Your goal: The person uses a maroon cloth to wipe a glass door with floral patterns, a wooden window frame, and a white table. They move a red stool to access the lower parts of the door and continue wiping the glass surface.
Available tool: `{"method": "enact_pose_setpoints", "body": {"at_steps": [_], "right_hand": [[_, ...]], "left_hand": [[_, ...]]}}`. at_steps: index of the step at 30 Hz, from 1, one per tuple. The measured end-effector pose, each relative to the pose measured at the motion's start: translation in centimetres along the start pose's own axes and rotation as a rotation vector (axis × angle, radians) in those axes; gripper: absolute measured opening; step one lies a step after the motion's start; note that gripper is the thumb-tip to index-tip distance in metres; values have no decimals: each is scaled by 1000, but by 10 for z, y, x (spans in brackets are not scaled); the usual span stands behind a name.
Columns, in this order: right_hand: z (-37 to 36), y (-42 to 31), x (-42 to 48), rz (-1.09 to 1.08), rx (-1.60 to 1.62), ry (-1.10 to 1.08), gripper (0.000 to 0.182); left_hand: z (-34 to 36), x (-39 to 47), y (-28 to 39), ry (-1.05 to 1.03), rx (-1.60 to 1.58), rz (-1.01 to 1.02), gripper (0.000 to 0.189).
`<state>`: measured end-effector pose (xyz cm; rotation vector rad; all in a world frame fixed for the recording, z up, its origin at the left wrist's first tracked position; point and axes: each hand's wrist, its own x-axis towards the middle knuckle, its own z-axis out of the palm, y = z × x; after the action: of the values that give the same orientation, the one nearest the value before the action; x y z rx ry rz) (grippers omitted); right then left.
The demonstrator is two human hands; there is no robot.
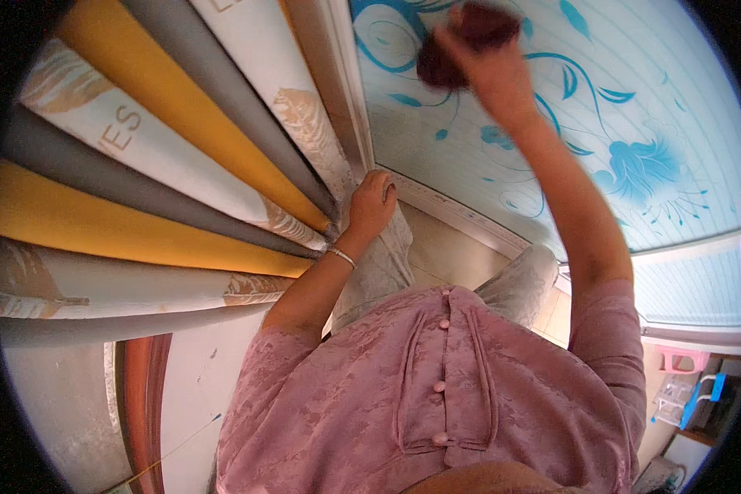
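Observation:
My right hand (497, 77) is shut on a dark maroon cloth (488, 26), pressed to the upper part of a glass panel (426, 145) with blue flower and vine patterns. The hand and cloth are slightly blurred. My left hand (372, 200), with a bracelet (344, 257) on its wrist, rests low by my knee, near the corner where the panel's pale bottom rail (463, 210) meets its upright frame (359, 92). Its fingers curl down, and their tips are hidden, so I cannot tell whether they grip anything.
Curtains (179, 117) in yellow, grey and white with leaf prints hang close on the left, by my left forearm. Tiled floor (447, 241) shows between my knees. At the far right stand a pink plastic stool (682, 359) and a blue-and-white framed item (694, 401).

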<state>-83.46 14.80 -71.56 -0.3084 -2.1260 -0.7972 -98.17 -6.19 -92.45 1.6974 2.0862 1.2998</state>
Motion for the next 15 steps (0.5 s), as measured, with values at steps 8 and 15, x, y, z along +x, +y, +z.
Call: {"method": "enact_pose_setpoints", "body": {"at_steps": [8, 15], "right_hand": [[5, 12, 136, 125, -2, 288, 58], [95, -109, -13, 5, 131, -448, 25]], "left_hand": [[-6, 6, -7, 20, 8, 44, 21], [-11, 3, -18, 107, -85, 28, 22]]}}
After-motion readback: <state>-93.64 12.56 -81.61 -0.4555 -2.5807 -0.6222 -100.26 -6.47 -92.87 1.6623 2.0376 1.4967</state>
